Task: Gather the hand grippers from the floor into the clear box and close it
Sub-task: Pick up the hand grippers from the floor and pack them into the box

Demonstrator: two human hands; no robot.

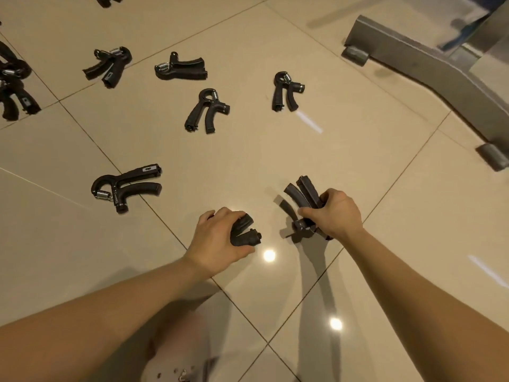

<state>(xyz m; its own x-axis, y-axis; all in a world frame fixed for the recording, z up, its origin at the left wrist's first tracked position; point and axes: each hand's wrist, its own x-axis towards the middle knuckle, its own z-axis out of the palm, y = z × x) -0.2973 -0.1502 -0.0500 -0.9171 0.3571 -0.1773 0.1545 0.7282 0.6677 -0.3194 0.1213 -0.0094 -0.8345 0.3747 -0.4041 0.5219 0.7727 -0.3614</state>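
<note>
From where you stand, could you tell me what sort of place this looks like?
Probably an indoor gym or workout room: glossy beige floor tiles, black hand grippers scattered about, and the grey metal foot of a frame, perhaps exercise equipment.

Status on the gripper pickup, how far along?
Early. Done: nothing visibly boxed; the clear box is out of view. In hand: left grip holds one hand gripper, right grip holds a bundle. Left: five lie loose on the floor, nearest one included, more at the left edge; then boxing, closing.
</note>
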